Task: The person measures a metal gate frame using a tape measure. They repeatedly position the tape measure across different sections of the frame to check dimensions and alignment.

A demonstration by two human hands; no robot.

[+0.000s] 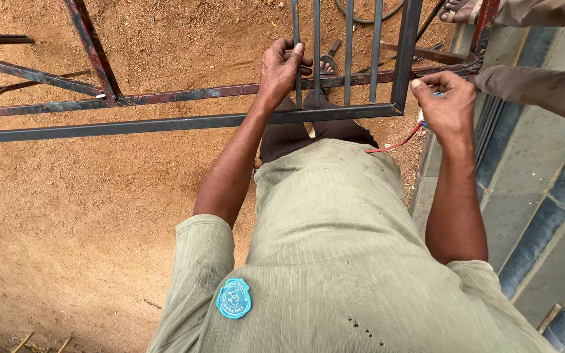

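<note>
Metal grille frame [335, 114] lying flat over sandy ground [99, 216], at 12 o'clock. Left hand [281, 68] wrapped tight round a thin upright bar; right hand [449, 108] at 2 o'clock, fingers pinched on a small blue-and-red piece — best steadied before any shift.

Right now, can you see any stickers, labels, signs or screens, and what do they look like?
Round blue badge with white markings: stuck on the left side of the pale green striped shirt, low in the picture, below the left sleeve.
No signs, packages or screens show.
</note>
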